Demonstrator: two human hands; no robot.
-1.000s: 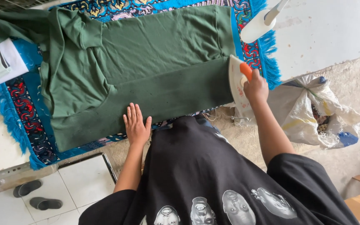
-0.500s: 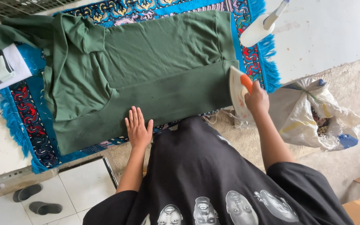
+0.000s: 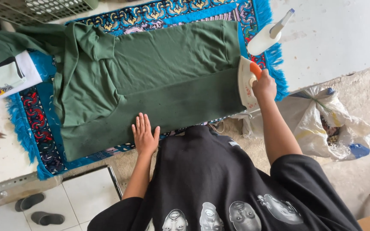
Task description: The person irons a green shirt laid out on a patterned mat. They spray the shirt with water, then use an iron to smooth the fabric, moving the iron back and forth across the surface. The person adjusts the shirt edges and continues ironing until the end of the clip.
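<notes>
Green garment (image 3: 159, 81) is lying flat on blue rug (image 3: 35, 128); left hand (image 3: 144, 136) is pressing it, fingers spread, right hand (image 3: 264, 85) is gripping white iron (image 3: 247, 81) at its edge.

Left hand (image 3: 144, 136) is laid flat, palm down, fingers spread and pointing forward, forearm bare; right hand (image 3: 264, 84) is closed in a fist-like grip, arm extended forward, elbow slightly bent.
</notes>
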